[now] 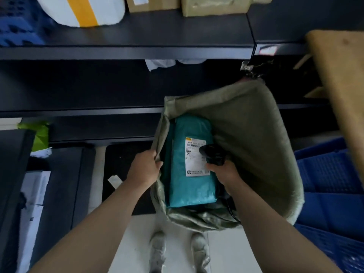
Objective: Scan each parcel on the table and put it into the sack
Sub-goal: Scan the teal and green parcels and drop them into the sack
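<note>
Dark metal shelving (126, 36) fills the background. There are a few boxes and a white bag on the top level, a blue crate (331, 184) off to the right, and pale floor (226, 253) underneath.

The olive-green sack (246, 125) sits on the floor right in front of the shelving, mouth open and facing up. Inside it, along the left wall, is the teal parcel (189, 190). It's a soft poly mailer, a bit puffy, and looks light and squishy to me. Its white label (194, 164) faces up with the barcode showing.

The left hand (145, 166) pinches the sack's left rim and pulls it outward. The right hand (222, 172) is curled round a black scanner (212, 154) right over the label. I can't tell if those fingers also touch the parcel.

My take on the step: the parcel's basically in, so hold the rim wide and let the mailer slide down flat rather than stand on end. Then lift the scanner out clean. A dark cord (231, 209) seems to hang under the right wrist, so I'd watch it doesn't snag on the rim.
</note>
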Tool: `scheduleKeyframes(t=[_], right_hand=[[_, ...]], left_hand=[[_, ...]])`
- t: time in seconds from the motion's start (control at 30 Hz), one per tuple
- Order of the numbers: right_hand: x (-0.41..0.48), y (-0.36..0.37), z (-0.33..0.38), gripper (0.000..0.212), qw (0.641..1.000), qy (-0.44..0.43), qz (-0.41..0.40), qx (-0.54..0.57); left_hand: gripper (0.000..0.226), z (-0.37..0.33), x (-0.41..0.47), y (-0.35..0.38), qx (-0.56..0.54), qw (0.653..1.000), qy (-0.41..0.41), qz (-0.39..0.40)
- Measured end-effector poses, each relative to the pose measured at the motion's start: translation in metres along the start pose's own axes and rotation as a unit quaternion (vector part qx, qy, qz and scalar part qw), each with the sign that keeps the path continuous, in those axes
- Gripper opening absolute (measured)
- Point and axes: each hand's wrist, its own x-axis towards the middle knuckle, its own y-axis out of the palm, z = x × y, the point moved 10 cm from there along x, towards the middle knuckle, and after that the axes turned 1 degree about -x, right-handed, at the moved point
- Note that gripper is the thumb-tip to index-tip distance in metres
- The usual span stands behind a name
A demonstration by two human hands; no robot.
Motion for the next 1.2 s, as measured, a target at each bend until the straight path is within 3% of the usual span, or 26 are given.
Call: scheduleKeyframes(t=[0.2, 0.37, 0.47, 0.63, 0.8, 1.2], right_hand=[[0.001, 0.002, -0.004, 0.030, 0.999, 0.012, -0.007, -0.035], [-0.033, -0.023, 0.016, 0.035, 0.996, -0.029, -0.019, -0.081], [-0.071, -0.044, 0.032, 0.031, 0.990, -0.066, -0.025, -0.119], [-0.157, -0.081, 0.051, 0.023, 0.986, -0.121, -0.025, -0.110], [-0.255, -0.127, 0.058, 0.010, 0.979, -0.178, -0.057, -0.081], [-0.452, -0.271, -0.026, 0.020, 0.959, -0.223, -0.164, -0.061]], left_hand=[[0.025, 0.007, -0.019, -0.007, 0.025, 0.999, -0.014, -0.015], [0.019, -0.005, -0.043, -0.018, -0.014, 0.999, -0.042, 0.001], [0.027, -0.027, -0.071, -0.035, 0.030, 0.999, -0.024, -0.002], [0.036, -0.092, -0.133, -0.069, 0.135, 0.987, 0.078, -0.041], [0.046, -0.159, -0.217, -0.089, 0.219, 0.947, 0.211, -0.107], [0.043, -0.280, -0.418, -0.050, 0.237, 0.882, 0.394, -0.104]])
